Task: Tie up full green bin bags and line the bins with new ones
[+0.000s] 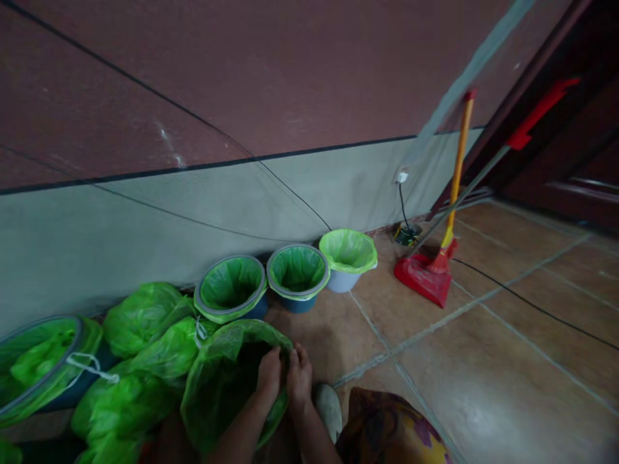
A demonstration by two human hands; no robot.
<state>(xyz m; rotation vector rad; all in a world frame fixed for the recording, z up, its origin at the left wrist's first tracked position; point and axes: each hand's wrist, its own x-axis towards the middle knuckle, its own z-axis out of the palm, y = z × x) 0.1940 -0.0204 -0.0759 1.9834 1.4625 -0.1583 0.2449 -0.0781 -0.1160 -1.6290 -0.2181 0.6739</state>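
A green garbage bag (pixel 213 367) lines a bin in front of me, its edge folded out over the rim. Inside the mouth, my left hand (pixel 271 372) is closed on the bag's edge at the right side. My right hand (pixel 299 375) grips the same edge from the outside, close beside the left. Both sets of fingers are bent, and the bin's body is hidden under the bag. Two grey-rimmed bins (pixel 231 316) (pixel 298 303) with green liners stand just beyond, along the wall.
A pale bin (pixel 343 281) with a lighter green liner stands farther right. Tied green bags (pixel 145 316) and a large lined bin (pixel 91 370) lie to the left. A red dustpan (pixel 425 280), a yellow-handled broom (pixel 457 174) and a black cable (pixel 522 290) are at right.
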